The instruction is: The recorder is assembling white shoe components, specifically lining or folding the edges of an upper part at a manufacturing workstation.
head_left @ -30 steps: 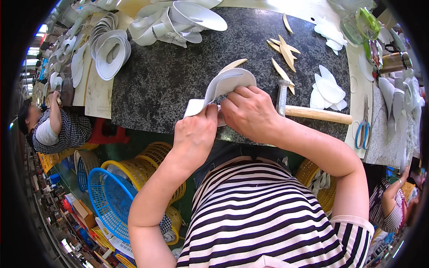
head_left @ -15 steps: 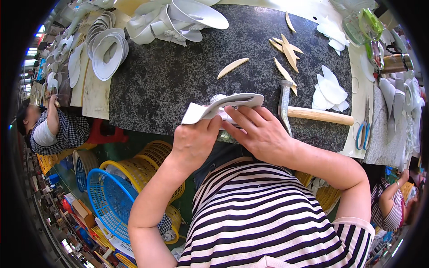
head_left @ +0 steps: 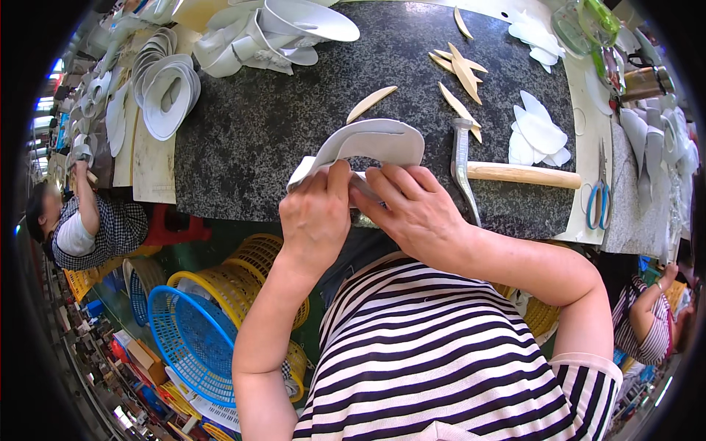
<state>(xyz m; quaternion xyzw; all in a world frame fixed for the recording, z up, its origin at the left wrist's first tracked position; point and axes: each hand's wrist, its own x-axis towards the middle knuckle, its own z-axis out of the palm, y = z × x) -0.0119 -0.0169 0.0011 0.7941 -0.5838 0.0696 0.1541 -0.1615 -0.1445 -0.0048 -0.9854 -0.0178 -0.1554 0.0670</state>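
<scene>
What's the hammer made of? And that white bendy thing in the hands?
Hammer head: probably metal, gray and shiny. Handle: likely wood, smooth and pale tan. White piece: perhaps fabric or thin foam, matte and curving; I can't tell which.

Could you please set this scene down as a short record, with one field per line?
Left hand: gripping the near left part of a white curved piece
Right hand: gripping the same piece farther right
Work surface: dark speckled slab
Tool beside right hand: hammer with metal head and wooden handle, lying down
Beyond the held piece: one tan crescent strip
Right side: flat white pieces, then blue-handled scissors
Left side: stacked white rings
Below, left: blue basket
</scene>
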